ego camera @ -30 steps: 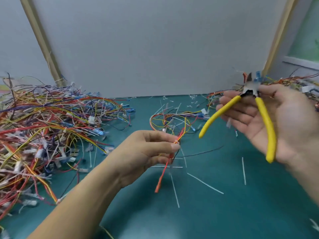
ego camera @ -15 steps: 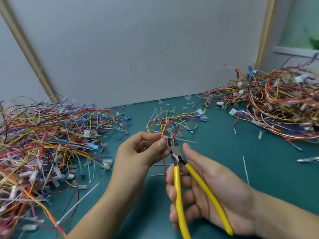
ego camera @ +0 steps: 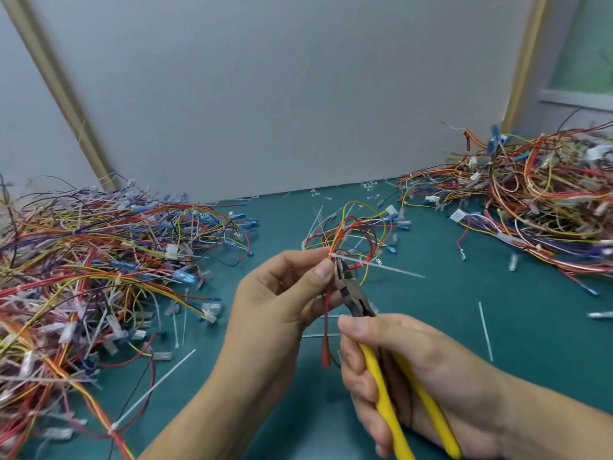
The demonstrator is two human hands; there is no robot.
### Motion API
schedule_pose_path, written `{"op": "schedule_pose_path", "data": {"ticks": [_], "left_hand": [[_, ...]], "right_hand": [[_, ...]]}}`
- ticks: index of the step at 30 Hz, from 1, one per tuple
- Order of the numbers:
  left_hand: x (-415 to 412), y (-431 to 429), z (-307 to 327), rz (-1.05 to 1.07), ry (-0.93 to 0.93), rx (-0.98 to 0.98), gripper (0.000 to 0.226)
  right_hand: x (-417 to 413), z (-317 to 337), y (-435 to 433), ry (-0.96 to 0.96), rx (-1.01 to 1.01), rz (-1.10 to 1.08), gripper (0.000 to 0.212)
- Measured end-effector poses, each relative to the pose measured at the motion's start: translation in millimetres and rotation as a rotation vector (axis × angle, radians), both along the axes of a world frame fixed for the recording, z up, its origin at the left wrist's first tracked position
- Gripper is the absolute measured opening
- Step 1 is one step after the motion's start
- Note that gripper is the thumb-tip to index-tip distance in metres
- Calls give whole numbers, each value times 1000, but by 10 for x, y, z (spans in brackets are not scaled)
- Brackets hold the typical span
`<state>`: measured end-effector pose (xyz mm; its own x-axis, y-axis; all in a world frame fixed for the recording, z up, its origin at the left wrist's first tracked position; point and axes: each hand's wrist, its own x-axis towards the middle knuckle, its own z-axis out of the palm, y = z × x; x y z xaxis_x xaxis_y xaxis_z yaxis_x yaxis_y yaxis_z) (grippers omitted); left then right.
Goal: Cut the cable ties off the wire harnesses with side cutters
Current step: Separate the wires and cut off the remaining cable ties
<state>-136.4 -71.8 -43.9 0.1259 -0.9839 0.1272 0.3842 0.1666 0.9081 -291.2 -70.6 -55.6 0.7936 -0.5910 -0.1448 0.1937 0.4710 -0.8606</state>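
Observation:
My left hand (ego camera: 282, 300) pinches a small wire harness (ego camera: 356, 227) of red, yellow and orange wires between thumb and fingers, just below a white cable tie (ego camera: 378, 265) whose tail sticks out to the right. A red wire end hangs down under the hand. My right hand (ego camera: 408, 376) grips the yellow handles of the side cutters (ego camera: 381, 386). Their dark jaws point up and sit against the bundle at the tie, right beside my left thumb.
A large heap of wire harnesses (ego camera: 83, 277) fills the left of the green table (ego camera: 497, 327). A second heap (ego camera: 530, 200) lies at the back right. Loose white cut ties (ego camera: 485, 330) are scattered on the mat. A grey wall stands behind.
My right hand swung the cutters from the upper right down to the centre. The jaws have since slid up to the tie beside my left thumb, and the handles are squeezed closer.

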Motion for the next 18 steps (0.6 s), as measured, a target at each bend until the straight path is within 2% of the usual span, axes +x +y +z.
{"op": "schedule_pose_path", "data": {"ticks": [18], "left_hand": [[-25,38,29,-23,-48,25,21]], "right_hand": [[20,-53,0,9,-86,-46,37]]}}
